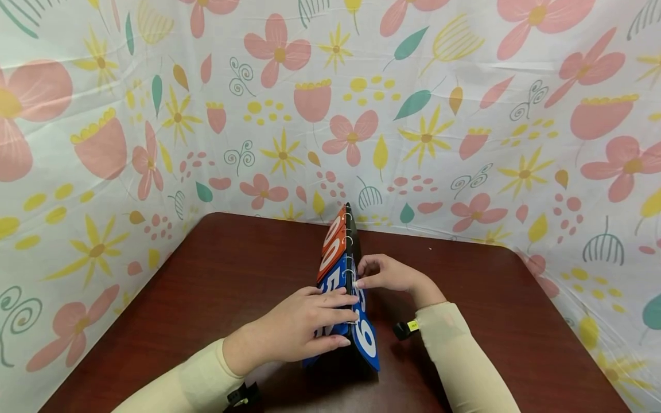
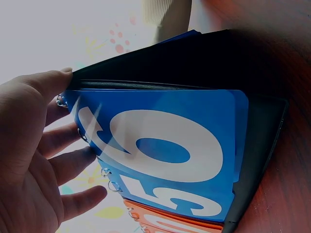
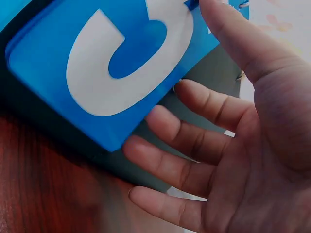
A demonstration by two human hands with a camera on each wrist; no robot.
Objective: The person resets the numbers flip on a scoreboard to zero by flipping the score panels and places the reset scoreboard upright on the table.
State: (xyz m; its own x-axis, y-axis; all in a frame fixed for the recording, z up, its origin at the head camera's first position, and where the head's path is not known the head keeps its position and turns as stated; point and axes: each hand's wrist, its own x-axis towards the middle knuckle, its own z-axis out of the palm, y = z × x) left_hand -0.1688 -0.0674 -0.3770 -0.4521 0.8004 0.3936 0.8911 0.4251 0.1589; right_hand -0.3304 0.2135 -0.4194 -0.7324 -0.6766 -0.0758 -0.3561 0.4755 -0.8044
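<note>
Two hands (image 1: 310, 321) (image 1: 391, 278); both at one flip scoreboard (image 1: 335, 276)

flowered white cloth (image 1: 372, 172), dark red table (image 1: 242, 258)

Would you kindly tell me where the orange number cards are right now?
In the head view, the orange number cards hang at the far end of the flip scoreboard, on its left slope, just beyond the blue cards.

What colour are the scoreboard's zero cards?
The zero cards are orange-red with white digits, clearest in head view.
</note>
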